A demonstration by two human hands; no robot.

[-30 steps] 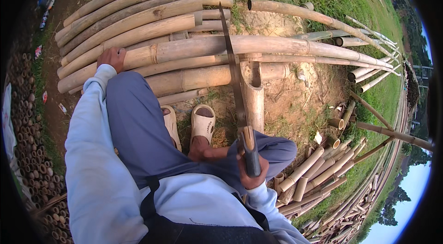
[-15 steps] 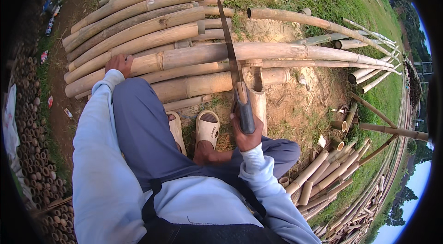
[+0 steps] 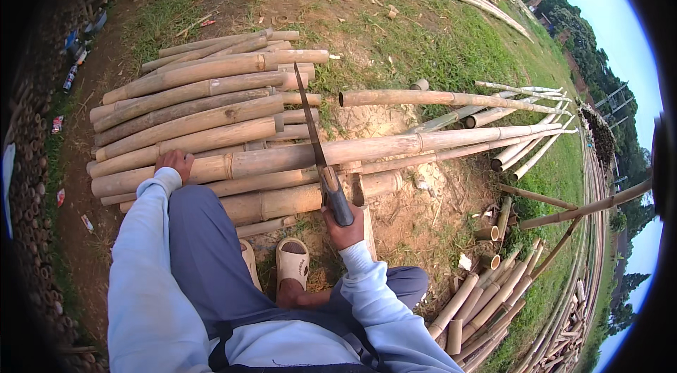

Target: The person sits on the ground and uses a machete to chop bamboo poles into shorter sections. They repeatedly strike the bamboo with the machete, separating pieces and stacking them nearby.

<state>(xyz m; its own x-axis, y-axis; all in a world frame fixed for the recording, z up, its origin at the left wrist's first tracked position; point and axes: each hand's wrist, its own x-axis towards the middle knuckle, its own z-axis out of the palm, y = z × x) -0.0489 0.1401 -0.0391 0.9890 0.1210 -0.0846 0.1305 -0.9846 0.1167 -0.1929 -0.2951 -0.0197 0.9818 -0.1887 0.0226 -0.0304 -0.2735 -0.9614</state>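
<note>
Across the long bamboo pole (image 3: pixel 437 142), the saw (image 3: pixel 315 140) blade lies angled, its handle enclosed by the right hand (image 3: pixel 343 229) in a full grip. Left hand (image 3: pixel 173 161) presses flat on a pole of the bamboo stack (image 3: pixel 190 112); sandals (image 3: pixel 291 260) sit below.

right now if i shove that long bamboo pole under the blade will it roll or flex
The long bamboo pole looks round and smooth, so it would probably roll. It seems thick and rigid, so little flex. The left hand pressing on it and the neighbouring stacked poles would likely check it.
</note>
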